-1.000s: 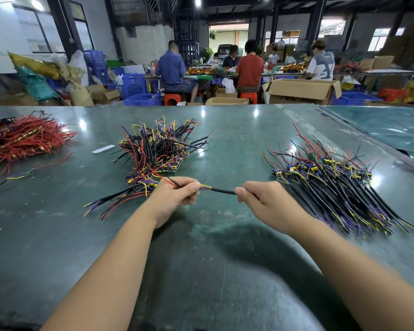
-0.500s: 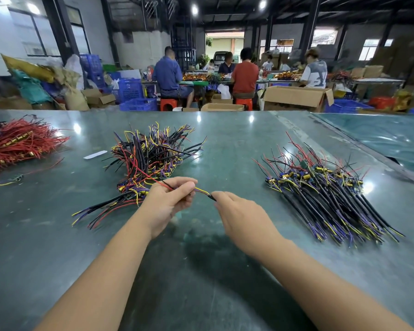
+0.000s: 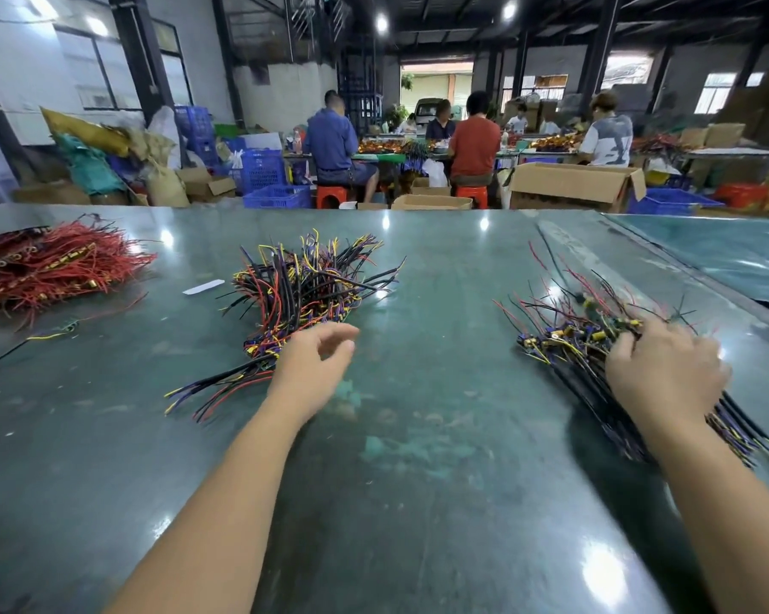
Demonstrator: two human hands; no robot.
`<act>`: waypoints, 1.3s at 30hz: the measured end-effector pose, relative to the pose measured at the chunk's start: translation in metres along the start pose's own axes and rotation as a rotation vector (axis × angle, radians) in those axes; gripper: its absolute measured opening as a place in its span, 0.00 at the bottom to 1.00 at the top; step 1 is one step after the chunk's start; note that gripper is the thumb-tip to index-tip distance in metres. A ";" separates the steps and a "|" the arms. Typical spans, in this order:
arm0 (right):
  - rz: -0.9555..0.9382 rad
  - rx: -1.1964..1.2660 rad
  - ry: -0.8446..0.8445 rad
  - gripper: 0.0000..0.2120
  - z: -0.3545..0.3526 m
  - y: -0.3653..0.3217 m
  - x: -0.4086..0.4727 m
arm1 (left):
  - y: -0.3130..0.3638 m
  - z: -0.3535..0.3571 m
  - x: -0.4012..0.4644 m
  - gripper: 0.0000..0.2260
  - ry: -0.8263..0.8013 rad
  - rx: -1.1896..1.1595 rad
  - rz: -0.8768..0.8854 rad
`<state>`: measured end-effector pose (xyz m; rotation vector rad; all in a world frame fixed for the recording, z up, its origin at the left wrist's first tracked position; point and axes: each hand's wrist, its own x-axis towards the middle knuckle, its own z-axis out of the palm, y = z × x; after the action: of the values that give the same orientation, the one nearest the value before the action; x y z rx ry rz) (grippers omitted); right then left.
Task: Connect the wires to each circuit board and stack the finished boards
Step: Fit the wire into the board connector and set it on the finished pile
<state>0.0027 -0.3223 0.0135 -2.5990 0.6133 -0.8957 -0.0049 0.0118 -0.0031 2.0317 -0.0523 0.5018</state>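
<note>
Three heaps of wires lie on the bench [image 3: 418, 436]: a red heap [image 3: 50, 268] far left, cut off by the frame; a middle heap [image 3: 302, 290]; and a right heap [image 3: 568, 334] with small boards, hard to make out. The left hand [image 3: 311, 370] hovers beside the middle heap, fingers loosely curled, holding nothing. The right hand [image 3: 666, 370] rests spread on the right heap; its fingertips are blurred.

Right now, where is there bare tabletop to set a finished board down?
Widest bare stretch: the table between the middle pile and right pile, running back to the far edge. Also the near-left corner. Crowded: the right pile under the right hand, the red pile far left.
</note>
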 end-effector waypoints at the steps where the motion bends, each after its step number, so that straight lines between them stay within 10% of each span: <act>1: 0.029 -0.035 -0.032 0.17 0.002 0.003 0.002 | -0.003 -0.005 0.002 0.10 0.116 0.096 0.016; 4: 0.006 0.060 -0.046 0.20 0.005 -0.001 -0.001 | -0.014 -0.023 0.006 0.13 0.355 0.334 -0.059; 12: -0.778 0.723 -0.125 0.13 0.011 -0.045 -0.048 | -0.028 -0.031 0.008 0.10 0.175 0.680 -0.275; 17: -0.918 0.728 -0.337 0.14 0.022 -0.063 -0.078 | -0.024 -0.029 0.008 0.05 0.227 0.628 -0.180; 32: -0.802 0.773 -0.465 0.15 0.016 -0.058 -0.074 | 0.012 -0.005 -0.002 0.15 0.093 -0.080 0.205; 39: -0.827 0.800 -0.455 0.14 0.016 -0.060 -0.075 | 0.039 -0.013 -0.005 0.11 0.517 -0.626 0.307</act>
<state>-0.0229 -0.2313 -0.0101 -2.1062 -0.8356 -0.5184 -0.0231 0.0023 0.0323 1.2456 -0.1845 1.0463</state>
